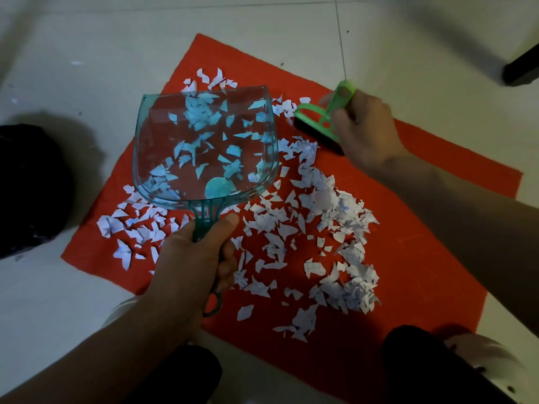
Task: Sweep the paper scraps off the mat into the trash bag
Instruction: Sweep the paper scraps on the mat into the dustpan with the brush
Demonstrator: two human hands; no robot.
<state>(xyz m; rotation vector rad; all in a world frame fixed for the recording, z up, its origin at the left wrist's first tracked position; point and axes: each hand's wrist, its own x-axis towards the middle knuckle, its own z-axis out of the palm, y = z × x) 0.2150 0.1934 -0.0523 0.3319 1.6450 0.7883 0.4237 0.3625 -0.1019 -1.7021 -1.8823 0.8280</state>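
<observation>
1. Black trash bag sits on the pale tiled floor at far left, just beside the left edge of the mat.
2. Red mat lies skewed on the floor, its corners pointing away from the person.
3. Left hand wraps its fingers round the green handle of a clear teal dustpan, thumb laid along the top of the handle.
4. Dustpan is over the left-centre of the mat with its open lip facing away from the person; whether its lip touches the mat, can't tell.
5. Paper scraps are white, torn and scattered over most of the mat, thickest in a band down the right of centre; more show through the clear pan, and can't tell if those lie in it or under it.
6. Right hand grasps the green handle of a small hand brush, dark bristles pointing down at the far right part of the mat, just right of the pan's far corner.
7. Dark trouser knees at the bottom edge; a dark furniture foot stands on the floor at top right.
</observation>
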